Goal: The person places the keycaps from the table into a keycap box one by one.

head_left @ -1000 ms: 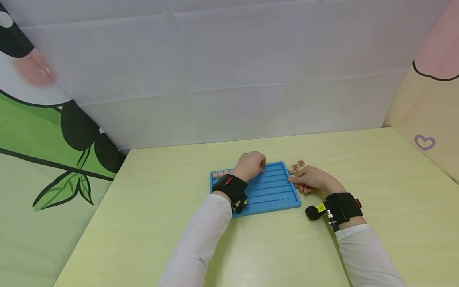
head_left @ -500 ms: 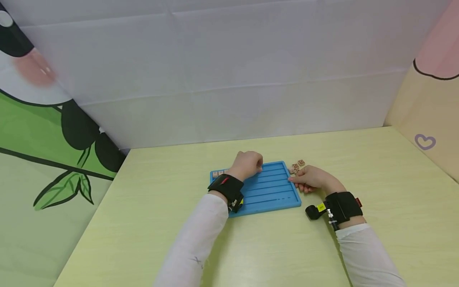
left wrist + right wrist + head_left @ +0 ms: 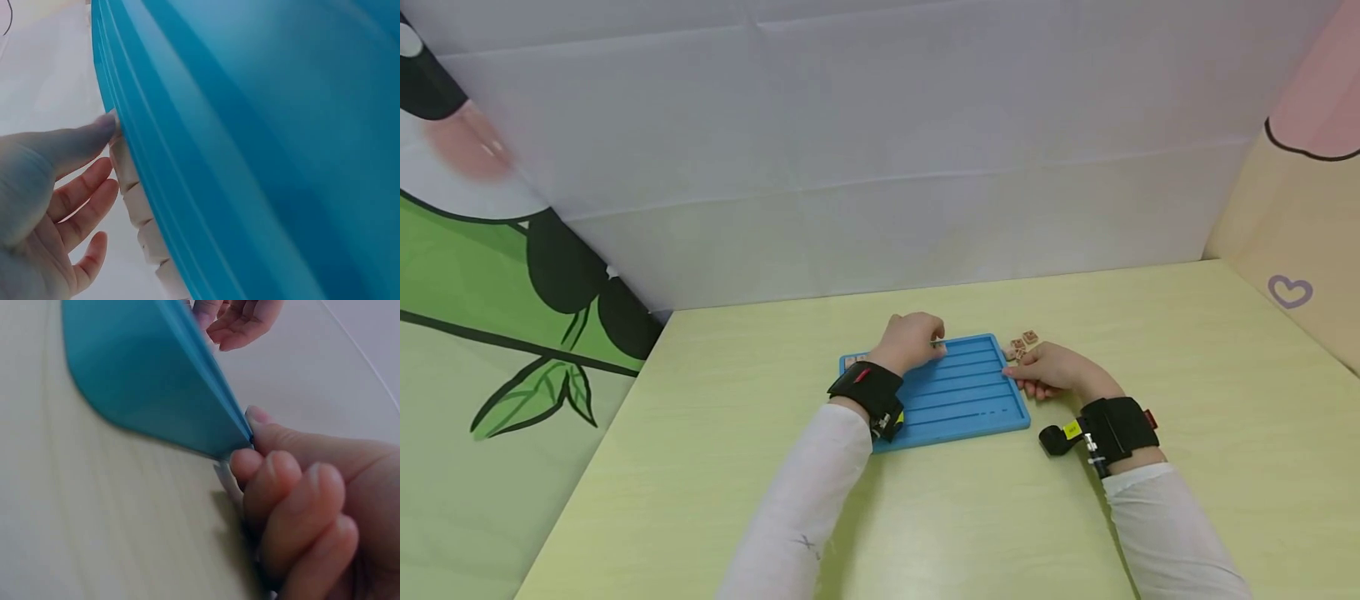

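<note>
A blue grooved tray (image 3: pixel 962 387) lies on the table. My left hand (image 3: pixel 912 340) reaches over its far edge. In the left wrist view, the thumb (image 3: pixel 94 134) is at a small pale wooden tile (image 3: pixel 117 122) at the end of a row of tiles (image 3: pixel 137 203) along that edge; the other visible fingers are bent loosely behind. The index fingertip is hidden there. My right hand (image 3: pixel 1051 372) pinches the tray's right edge between thumb and index finger, the other fingers curled under, as the right wrist view shows.
Several loose wooden tiles (image 3: pixel 1022 342) lie just beyond the tray's right edge, close to the right hand. The pale yellow table (image 3: pixel 970 517) ends at a white cloth wall (image 3: pixel 880 167) behind. Printed panels stand at both sides.
My left hand has shifted slightly left along the far edge, and a gap now shows between its thumb and index finger. The right hand keeps its place at the tray.
</note>
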The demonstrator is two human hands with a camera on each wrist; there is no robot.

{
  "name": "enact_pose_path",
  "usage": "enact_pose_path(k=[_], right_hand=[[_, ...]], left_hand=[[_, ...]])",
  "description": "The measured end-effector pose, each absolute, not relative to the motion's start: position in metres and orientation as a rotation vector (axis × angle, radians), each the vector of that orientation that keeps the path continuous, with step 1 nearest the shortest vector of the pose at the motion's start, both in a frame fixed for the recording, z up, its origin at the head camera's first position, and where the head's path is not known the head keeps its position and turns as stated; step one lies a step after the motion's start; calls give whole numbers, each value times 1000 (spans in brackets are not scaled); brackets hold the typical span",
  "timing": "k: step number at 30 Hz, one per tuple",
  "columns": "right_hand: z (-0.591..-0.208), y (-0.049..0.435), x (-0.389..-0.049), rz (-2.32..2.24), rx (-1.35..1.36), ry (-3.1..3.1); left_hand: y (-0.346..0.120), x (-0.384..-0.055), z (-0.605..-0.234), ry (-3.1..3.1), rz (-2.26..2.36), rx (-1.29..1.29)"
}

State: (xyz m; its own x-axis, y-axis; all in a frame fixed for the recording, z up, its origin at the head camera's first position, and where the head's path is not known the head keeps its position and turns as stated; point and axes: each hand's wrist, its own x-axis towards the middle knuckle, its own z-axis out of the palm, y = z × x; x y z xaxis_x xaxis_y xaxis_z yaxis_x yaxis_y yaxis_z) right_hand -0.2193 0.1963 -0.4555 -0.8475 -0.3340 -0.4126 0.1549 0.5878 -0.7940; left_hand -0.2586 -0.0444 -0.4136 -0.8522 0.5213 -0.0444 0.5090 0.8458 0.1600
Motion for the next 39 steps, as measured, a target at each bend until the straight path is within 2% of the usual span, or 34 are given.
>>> enact_pose_path(k=[12, 19, 39], right_hand=[[-456, 196, -220, -1207, -153, 2288], [-459, 196, -219, -1215, -153, 2290], [-458, 199, -215, -1230, -122, 2272]], left_hand=[[-53, -265, -406, 2940, 269, 709], [-48, -263, -408, 2934, 289, 737], [24, -247, -402, 2851, 233, 915]])
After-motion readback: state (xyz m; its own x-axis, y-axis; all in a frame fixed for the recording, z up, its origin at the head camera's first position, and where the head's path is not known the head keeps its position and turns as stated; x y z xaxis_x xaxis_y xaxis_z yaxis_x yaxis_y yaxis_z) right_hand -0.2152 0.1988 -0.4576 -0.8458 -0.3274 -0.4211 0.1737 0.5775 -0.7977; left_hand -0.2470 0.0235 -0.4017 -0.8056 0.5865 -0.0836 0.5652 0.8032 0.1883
